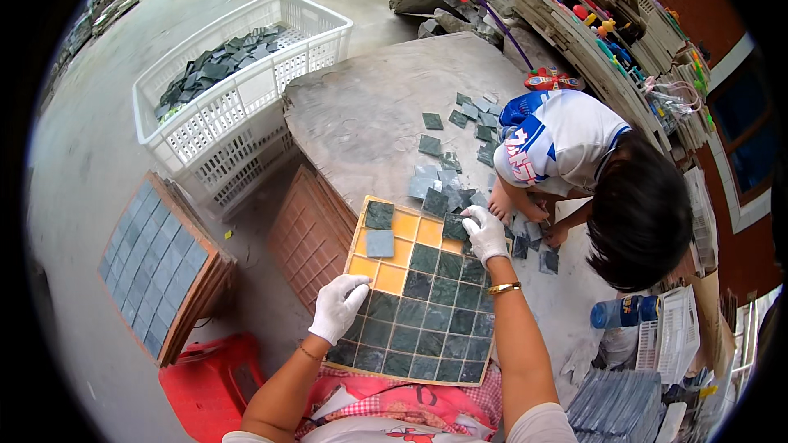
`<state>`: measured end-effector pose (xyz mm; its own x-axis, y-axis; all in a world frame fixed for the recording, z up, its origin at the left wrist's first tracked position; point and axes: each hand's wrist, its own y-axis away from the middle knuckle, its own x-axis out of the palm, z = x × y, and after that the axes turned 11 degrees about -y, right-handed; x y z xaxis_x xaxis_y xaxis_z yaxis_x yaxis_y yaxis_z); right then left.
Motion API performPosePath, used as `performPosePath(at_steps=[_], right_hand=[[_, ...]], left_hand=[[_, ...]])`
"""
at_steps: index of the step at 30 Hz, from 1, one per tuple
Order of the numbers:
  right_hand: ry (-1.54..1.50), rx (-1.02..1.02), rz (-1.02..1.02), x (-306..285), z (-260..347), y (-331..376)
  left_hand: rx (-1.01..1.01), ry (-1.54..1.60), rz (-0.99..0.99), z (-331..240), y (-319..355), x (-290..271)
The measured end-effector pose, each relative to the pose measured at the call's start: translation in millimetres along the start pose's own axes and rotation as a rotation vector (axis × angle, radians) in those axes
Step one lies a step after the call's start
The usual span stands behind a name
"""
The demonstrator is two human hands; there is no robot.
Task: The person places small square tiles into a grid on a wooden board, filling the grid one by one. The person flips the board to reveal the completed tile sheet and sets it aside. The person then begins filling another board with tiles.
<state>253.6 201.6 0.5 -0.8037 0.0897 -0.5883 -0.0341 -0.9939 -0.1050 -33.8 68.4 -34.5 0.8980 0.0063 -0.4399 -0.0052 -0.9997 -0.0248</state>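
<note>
A yellow gridded tray lies before me, its near rows filled with dark green square stone tiles. Several far-left cells show bare yellow. A dark tile and a grey-blue tile lie among them. My white-gloved right hand is closed, pinching a dark green tile at the tray's far right part. My left hand, also gloved, is at the tray's left edge with its fingers pressed together; what they hold, if anything, is hidden. Loose tiles lie scattered beyond the tray.
Another person squats barefoot on the stone slab, hands near loose tiles. A white crate of tiles stands far left. Left are a tiled panel stack, brown gridded trays and a red stool. A blue bottle lies right.
</note>
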Motion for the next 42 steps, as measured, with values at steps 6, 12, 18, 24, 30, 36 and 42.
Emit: performPosePath(at_steps=[6,12,18,24,30,36,42], right_hand=[[0.303,-0.299,0.134,-2,8,15],[0.438,-0.303,0.209,-12,15,22],[0.229,-0.120,0.151,-11,12,27],[0.392,0.114,0.132,-6,22,38],[0.314,0.068,-0.005,-9,13,48],[0.614,-0.400,0.202,51,28,65],[0.611,-0.316,0.168,32,13,79]], left_hand=[[-0.124,0.083,0.008,8,0,4],[0.034,-0.070,-0.029,-2,1,-1],[0.094,-0.101,-0.082,-6,1,6],[0.113,-0.125,-0.047,-4,6,-1],[0.143,-0.115,-0.041,-8,7,1],[0.208,-0.179,-0.134,-6,9,12],[0.268,-0.197,-0.108,-5,12,7]])
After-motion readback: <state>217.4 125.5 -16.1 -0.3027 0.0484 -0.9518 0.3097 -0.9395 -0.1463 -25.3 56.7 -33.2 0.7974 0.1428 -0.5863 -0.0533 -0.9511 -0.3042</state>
